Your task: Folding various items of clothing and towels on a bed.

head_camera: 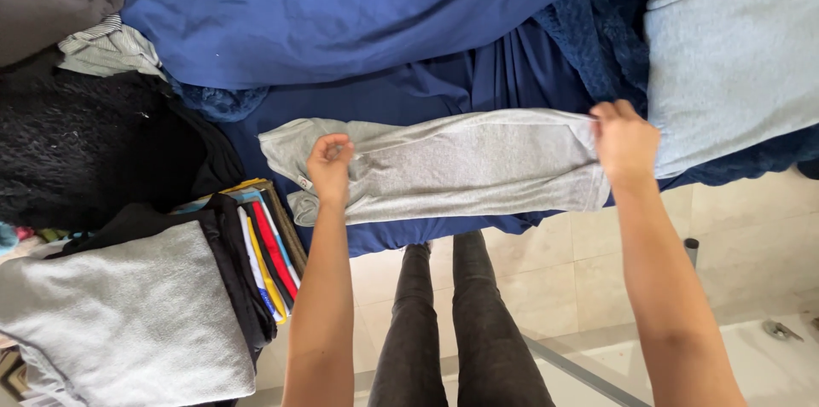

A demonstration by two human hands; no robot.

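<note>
The left hand (329, 166) had its fingers closed on the grey garment (452, 166) near its left end, bunching the cloth there. The right hand (625, 141) had its fingers pinched together on the garment's upper right corner. Between the two hands the garment lay stretched flat across the bed's dark blue sheet (409, 95), close to the bed's near edge (the person's dark-trousered legs (456, 322) stood just below it on a pale tiled floor (589, 262)). A light blue folded cloth (734, 57) lay just right of the right hand, touching the garment's end. To the left stood a pile of folded clothes (256, 253) with coloured edges, a grey towel (119, 313) on its near side, and a black fuzzy blanket (85, 142) beyond it.
</note>
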